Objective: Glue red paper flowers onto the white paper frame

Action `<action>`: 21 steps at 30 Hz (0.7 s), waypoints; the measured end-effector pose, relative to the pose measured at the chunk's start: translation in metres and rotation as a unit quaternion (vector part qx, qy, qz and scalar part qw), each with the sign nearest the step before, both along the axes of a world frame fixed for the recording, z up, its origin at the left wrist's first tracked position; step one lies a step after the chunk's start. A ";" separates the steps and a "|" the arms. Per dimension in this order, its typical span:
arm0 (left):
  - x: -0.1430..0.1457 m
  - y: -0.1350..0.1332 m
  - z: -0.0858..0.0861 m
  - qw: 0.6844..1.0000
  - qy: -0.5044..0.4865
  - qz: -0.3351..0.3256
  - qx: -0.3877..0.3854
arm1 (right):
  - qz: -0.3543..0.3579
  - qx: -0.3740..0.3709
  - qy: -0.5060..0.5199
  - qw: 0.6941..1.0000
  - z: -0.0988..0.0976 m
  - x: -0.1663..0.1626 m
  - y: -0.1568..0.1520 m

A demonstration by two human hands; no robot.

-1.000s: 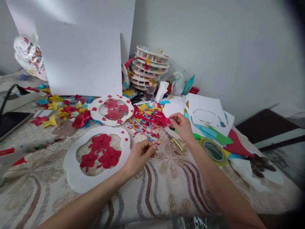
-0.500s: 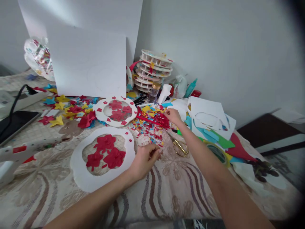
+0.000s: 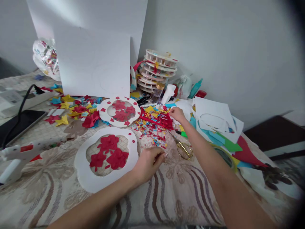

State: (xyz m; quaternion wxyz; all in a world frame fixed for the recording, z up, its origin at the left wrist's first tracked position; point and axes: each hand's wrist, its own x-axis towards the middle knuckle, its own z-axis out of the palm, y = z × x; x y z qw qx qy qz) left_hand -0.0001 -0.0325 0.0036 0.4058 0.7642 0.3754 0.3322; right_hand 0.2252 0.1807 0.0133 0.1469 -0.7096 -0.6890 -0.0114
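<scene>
My left hand (image 3: 150,163) is closed in a pinch just above the tablecloth, beside a white scalloped ring (image 3: 89,179). Something tiny and pale shows at its fingertips, too small to name. My right hand (image 3: 177,114) reaches farther out, fingers closed at the right edge of a heap of red paper pieces (image 3: 164,120); whatever it pinches is hidden. Inside the near ring's opening lie several red paper flowers (image 3: 119,158), and two small red pieces sit on its rim. Gold-handled scissors (image 3: 184,150) rest between the hands, next to my right forearm.
A second white ring (image 3: 105,105) with red pieces lies behind. At left are a glue gun (image 3: 26,152), a phone (image 3: 21,125) and paper stars (image 3: 62,121). Stacked white discs (image 3: 157,71) stand at the back. Tape (image 3: 222,156) and coloured sheets (image 3: 232,144) lie right.
The view has turned slightly left, so everything appears a little farther right. Both hands stay closed and nearly in the same places over the table.
</scene>
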 end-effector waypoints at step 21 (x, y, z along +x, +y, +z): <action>-0.001 -0.001 -0.004 0.996 0.031 -0.030 0.076 | 0.095 0.020 -0.011 0.995 0.013 -0.015 -0.003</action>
